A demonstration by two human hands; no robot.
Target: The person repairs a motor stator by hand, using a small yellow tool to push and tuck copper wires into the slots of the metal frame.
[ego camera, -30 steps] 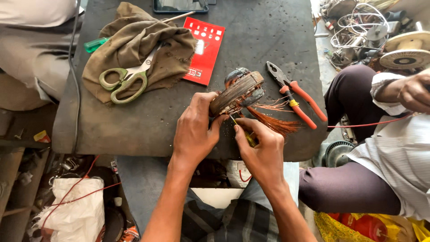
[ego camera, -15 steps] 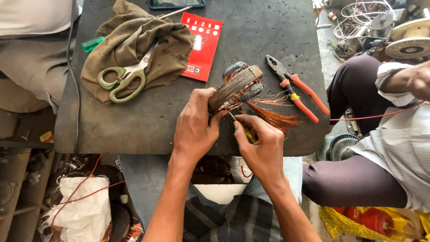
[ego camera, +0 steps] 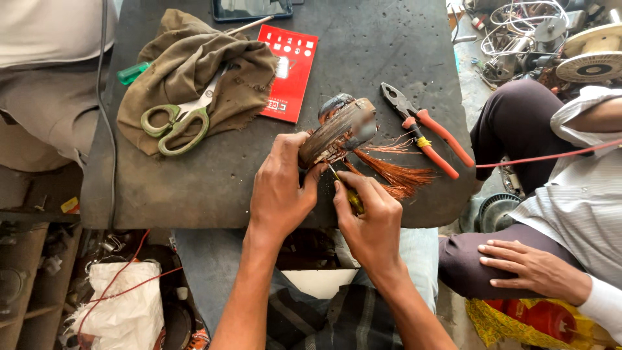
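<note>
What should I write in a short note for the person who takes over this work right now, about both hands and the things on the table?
Left hand: grips the round motor core and holds it tilted over the dark table.
Right hand: holds a yellow-handled tool, tip at the underside of the core.
Copper wire hangs out of the core in a loose bundle, so part of the winding is out; some is still in the core.
Red-handled pliers lie right of the core. Green-handled scissors lie on a brown cloth at the far left.
</note>
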